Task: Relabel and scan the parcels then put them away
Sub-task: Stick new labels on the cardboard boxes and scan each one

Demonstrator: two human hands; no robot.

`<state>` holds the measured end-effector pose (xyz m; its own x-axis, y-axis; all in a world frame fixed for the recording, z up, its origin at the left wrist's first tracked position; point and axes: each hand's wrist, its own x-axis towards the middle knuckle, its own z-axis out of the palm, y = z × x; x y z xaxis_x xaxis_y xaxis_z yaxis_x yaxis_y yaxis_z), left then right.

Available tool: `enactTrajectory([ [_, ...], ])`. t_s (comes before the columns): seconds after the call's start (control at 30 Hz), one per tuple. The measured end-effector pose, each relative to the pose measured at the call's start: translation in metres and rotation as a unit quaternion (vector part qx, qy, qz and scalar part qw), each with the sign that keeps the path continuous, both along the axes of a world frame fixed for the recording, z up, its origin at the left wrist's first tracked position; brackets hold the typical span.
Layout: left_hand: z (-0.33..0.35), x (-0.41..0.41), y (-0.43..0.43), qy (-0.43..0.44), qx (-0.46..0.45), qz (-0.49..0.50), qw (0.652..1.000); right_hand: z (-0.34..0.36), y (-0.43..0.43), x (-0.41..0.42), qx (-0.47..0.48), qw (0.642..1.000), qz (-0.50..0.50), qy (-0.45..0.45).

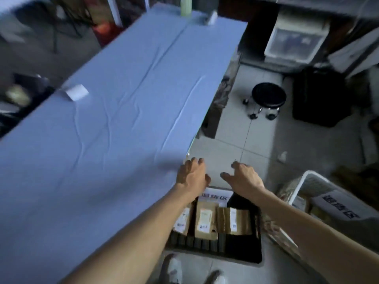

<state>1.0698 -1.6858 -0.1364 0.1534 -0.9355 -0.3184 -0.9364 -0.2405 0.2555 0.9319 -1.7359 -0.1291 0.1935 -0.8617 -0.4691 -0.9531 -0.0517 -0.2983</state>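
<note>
Left hand [192, 175] and right hand [245, 178] reach out above grey floor tiles, near each other. Grip of each apart: fingers loosely spread, holding nothing. Left hand just beside corner of long counter under wrinkled pale-blue cloth [114, 124]. Below wrists, 3 flat brown kraft-paper parcels [205, 221] with white printed labels sit side by side in black ribbed crate [242, 249] on floor. Small white curled paper piece [77, 92] lies on cloth. Round black stool [268, 95], chrome legs, stands beyond.
</note>
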Motion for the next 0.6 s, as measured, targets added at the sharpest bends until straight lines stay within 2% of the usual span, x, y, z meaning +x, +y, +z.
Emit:
enactTrajectory([
  [0.13, 0.102, 0.050, 0.014, -0.038, -0.031, 0.056, 0.997, 0.095, -0.001, 0.054, -0.054, 0.993, 0.094, -0.035],
  [0.3, 0.190, 0.108, 0.081, -0.059, -0.054, 0.177, 0.981, 0.173, 0.027, 0.128, -0.102, 0.964, 0.244, -0.030],
  [0.47, 0.224, 0.159, 0.192, -0.085, -0.045, 0.320, 0.943, 0.213, 0.104, 0.215, -0.124, 0.905, 0.403, -0.047],
  [0.6, 0.224, 0.185, 0.314, -0.117, -0.027, 0.439, 0.890, 0.226, 0.198, 0.273, -0.131, 0.843, 0.515, -0.080],
])
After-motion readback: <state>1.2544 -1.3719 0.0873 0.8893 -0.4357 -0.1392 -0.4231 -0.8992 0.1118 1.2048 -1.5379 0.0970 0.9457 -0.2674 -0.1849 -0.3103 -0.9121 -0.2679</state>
